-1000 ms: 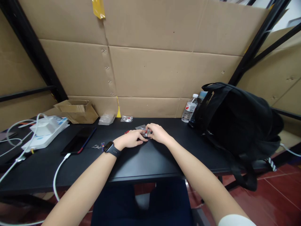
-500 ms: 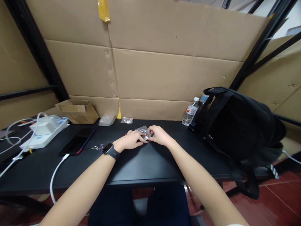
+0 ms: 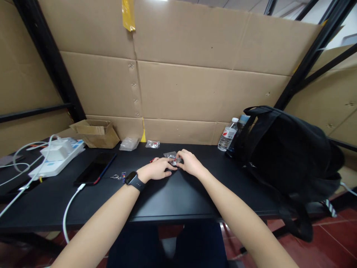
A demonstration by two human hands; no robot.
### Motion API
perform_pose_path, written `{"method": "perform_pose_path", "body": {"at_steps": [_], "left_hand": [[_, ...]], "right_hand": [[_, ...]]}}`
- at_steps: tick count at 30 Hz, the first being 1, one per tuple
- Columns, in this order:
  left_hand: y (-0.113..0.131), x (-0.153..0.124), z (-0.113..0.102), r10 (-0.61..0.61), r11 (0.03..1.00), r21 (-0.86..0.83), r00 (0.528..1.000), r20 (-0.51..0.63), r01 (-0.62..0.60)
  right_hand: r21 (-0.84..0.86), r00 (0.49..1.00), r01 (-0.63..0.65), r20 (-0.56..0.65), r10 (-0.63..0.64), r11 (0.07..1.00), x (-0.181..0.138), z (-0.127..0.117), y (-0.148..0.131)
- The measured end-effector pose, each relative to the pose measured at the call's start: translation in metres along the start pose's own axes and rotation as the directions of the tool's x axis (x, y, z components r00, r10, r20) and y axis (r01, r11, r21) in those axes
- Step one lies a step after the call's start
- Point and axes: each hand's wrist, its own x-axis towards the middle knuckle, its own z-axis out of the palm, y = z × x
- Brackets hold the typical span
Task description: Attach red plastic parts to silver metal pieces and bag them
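Note:
A small clear plastic bag (image 3: 170,155) with something red and shiny in it lies on the black table in front of me. My right hand (image 3: 189,163) pinches the near right part of the bag, its fingertips curled together. My left hand (image 3: 158,168) rests low over the left side with fingers stretched out and thumb apart, fingertips touching the bag. A bit of red shows behind the left knuckles; what it belongs to is hidden. On the left wrist sits a dark watch (image 3: 134,179).
Behind lie another small clear bag (image 3: 153,144) and a stack of clear bags (image 3: 129,143). At left are a cardboard box (image 3: 96,134), a power strip (image 3: 57,160), a phone (image 3: 96,168) and a keychain (image 3: 119,176). Water bottle (image 3: 228,134) and black backpack (image 3: 292,156) stand right.
The whole view has shifted slightly. My right fingers have closed in further over the bag, so less of it shows. The left hand stays nearly in place, its thumb a little further apart.

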Motion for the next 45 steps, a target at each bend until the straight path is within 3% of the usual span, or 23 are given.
{"method": "perform_pose_path", "body": {"at_steps": [13, 21, 26, 31, 36, 45], "left_hand": [[-0.003, -0.004, -0.008, 0.012, 1.000, -0.023, 1.000, 0.011, -0.012], [0.000, -0.003, -0.006, 0.063, 0.997, -0.038, 0.997, -0.048, -0.065], [0.002, -0.003, -0.009, 0.063, 0.996, -0.059, 0.997, -0.051, -0.066], [0.004, -0.004, -0.011, 0.044, 0.997, -0.062, 0.998, -0.050, -0.047], [0.004, -0.004, -0.011, 0.109, 0.989, -0.085, 0.990, -0.092, -0.117], [0.003, -0.002, -0.009, 0.087, 0.994, -0.061, 0.994, -0.066, -0.091]], "right_hand": [[-0.160, 0.993, 0.043, 0.114, -0.025, 0.986, -0.001, 0.001, 0.006], [-0.197, 1.000, 0.013, 0.025, -0.008, 0.980, -0.001, 0.001, 0.001], [-0.161, 0.995, 0.062, 0.084, -0.049, 0.985, -0.001, 0.000, 0.003], [-0.188, 0.997, 0.049, 0.066, -0.038, 0.981, 0.001, 0.001, 0.006], [-0.126, 0.991, 0.107, 0.090, -0.096, 0.986, 0.000, 0.000, 0.012], [-0.211, 0.994, 0.082, 0.081, -0.066, 0.974, 0.003, 0.000, 0.014]]}}
